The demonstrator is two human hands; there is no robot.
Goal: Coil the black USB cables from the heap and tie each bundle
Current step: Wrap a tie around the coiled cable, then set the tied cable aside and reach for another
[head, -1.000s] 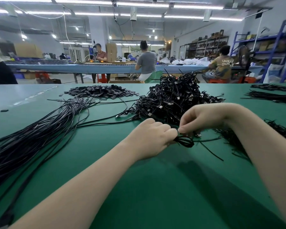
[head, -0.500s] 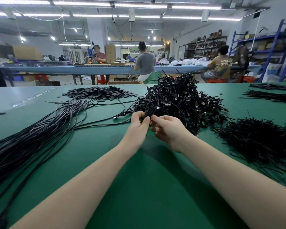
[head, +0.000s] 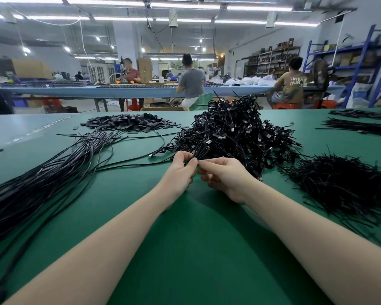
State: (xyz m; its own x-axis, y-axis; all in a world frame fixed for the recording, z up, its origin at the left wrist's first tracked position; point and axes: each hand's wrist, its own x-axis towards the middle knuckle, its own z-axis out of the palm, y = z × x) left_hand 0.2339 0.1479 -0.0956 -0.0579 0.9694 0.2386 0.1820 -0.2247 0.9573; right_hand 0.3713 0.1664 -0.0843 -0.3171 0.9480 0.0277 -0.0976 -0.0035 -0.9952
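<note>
Currently both hands meet over the green desk (head: pixel 185 249), just in front of the heap of tied bundles (head: pixel 235 133). Left hand (head: pixel 178 172): fingers curled, thumb and forefinger pinching a coiled cable (head: pixel 201 149) at its lower end; the loops stand up from the grip and lean against the near edge of the heap. Right hand (head: pixel 224 175): palm turned partly up, fingers curled, fingertips (head: pixel 201 165) touching the left hand's at the pinch point. Whether the right hand holds a tie or the cable itself is too small to tell.

Layout on desk:
- Loose cables (head: pixel 42 179): long uncoiled strands in a thick sheaf on the left, running from the near left edge up toward the middle. A few single strands trail across to the area under the hands; one ends in a connector just left of the left hand.
- Ties (head: pixel 339 183): dark spiky pile on the right, near the right forearm, apart from the heap.
- Flat black pieces (head: pixel 130 123): low pile at the far left-centre of the desk, behind the loose cables.
- More black strands (head: pixel 361 126) along the far right edge.

Both forearms are bare and stretch out from the lower corners above the desk.

Background: a blue bench (head: pixel 119 90) across the room with three seated people; shelving (head: pixel 273 60) along the right wall.
</note>
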